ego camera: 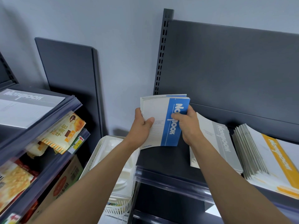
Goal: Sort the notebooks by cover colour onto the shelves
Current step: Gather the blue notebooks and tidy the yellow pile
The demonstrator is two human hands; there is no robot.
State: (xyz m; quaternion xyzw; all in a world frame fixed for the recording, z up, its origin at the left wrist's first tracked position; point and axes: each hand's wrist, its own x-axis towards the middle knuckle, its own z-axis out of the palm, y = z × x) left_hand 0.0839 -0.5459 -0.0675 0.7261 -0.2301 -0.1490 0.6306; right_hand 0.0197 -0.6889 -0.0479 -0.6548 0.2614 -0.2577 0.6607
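Note:
I hold a stack of blue-striped notebooks (163, 120) upright above the left end of the dark shelf (163, 160). My left hand (142, 126) grips the stack's left edge with the thumb on the cover. My right hand (187, 125) grips its right edge, fingers curled over the blue stripe. A pile of grey-striped notebooks (216, 139) lies on the shelf just right of my right hand. Further right lies a thick pile of yellow-striped notebooks (265, 159). Another grey-striped notebook (24, 105) lies on the top of the left shelf unit.
A white plastic basket (113, 175) stands on the floor between the two shelf units. The left unit (53, 120) holds snack packets and a cardboard box. A loose dark panel (69, 70) leans against the wall. The shelf's back panel (226, 70) rises behind the piles.

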